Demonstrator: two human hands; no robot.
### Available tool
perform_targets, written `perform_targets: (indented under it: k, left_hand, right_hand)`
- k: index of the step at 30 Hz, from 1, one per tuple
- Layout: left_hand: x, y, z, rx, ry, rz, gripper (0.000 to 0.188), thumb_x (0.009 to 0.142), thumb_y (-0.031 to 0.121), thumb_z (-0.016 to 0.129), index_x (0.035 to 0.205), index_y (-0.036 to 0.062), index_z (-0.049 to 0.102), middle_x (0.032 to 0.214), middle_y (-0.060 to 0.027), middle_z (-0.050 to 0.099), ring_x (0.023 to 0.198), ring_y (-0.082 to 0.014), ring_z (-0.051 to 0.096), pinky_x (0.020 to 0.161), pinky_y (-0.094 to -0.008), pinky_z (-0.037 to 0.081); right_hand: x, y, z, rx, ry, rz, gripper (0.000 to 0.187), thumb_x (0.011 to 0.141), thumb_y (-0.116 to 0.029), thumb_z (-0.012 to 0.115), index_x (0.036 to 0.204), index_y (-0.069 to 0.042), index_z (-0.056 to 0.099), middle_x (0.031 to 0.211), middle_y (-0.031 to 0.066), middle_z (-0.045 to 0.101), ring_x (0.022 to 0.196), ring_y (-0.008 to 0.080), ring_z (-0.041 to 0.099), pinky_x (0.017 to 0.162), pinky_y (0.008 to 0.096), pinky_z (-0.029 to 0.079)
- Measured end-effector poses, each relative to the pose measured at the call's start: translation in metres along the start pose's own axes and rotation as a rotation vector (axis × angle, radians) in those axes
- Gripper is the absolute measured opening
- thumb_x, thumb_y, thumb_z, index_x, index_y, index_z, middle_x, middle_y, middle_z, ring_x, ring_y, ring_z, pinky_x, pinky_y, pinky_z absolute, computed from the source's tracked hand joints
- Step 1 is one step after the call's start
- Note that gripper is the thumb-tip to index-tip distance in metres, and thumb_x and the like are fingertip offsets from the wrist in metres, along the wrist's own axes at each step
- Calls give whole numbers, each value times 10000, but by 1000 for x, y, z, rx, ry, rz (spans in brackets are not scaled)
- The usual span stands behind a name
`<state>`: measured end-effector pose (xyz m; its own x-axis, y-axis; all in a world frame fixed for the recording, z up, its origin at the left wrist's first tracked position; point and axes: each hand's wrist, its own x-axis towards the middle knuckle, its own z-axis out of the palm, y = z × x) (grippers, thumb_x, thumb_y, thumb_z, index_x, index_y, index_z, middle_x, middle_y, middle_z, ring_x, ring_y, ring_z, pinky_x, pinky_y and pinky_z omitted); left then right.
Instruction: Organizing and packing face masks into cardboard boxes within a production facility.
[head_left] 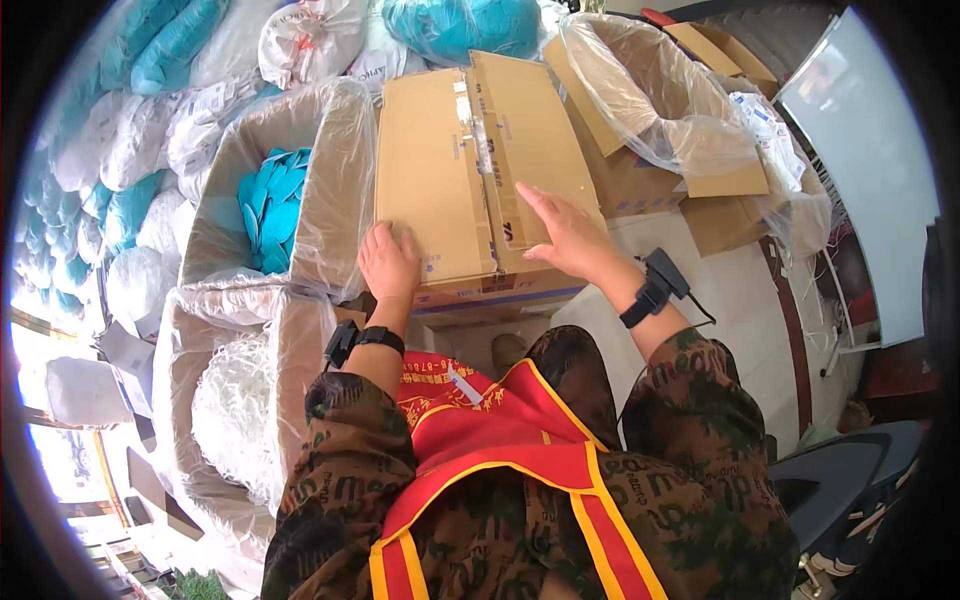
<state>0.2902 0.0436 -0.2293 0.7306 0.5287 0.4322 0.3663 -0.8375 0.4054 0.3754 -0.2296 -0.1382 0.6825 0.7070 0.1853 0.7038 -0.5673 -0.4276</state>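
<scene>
Your left hand rests on the near left corner of one taped cardboard box in front of you, its grip loosely curled around nothing. Your right hand holds nothing, grip wide open over the box's near right; contact is unclear. Two plastic-lined boxes stand at left: one with teal pieces, one with white strips.

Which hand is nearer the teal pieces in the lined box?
Left. The left hand is at the near left corner of the taped carton, right of the teal pieces; the right hand is farther right, toward the carton's right side.
</scene>
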Motion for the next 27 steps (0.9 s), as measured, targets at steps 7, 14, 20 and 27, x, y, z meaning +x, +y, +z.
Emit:
perform_targets:
  k: [7,14,20,27]
  left_hand:
    - [10,31,-13,-191,-49,125,323,788,207,650,1057,54,559,1138,-121,575,1132,-303,498,972,-429,363]
    - [4,120,18,-123,-458,912,176,805,254,636,891,101,641,941,-69,620,1053,-248,546,1014,-457,329]
    - [39,117,8,238,-587,1161,245,826,378,593,798,150,678,875,-29,603,998,-254,533,1066,-472,246]
    - [103,124,-88,293,-717,1113,241,713,328,706,838,125,672,970,-59,603,1033,-271,515,1034,-459,291]
  right_hand:
    - [-40,17,-91,-34,399,-61,739,743,-12,600,1417,-122,317,1385,174,406,1282,328,395,1042,396,361]
    - [-75,93,-115,207,526,231,625,753,-47,541,1367,-72,426,1383,160,414,1297,294,382,1074,358,309]
    - [-118,164,-109,139,451,438,673,770,-128,602,1401,-63,379,1358,177,422,1262,294,413,1056,353,328]
    - [-141,211,-87,136,272,654,704,785,-162,630,1412,-27,339,1352,194,411,1257,317,413,1054,359,332]
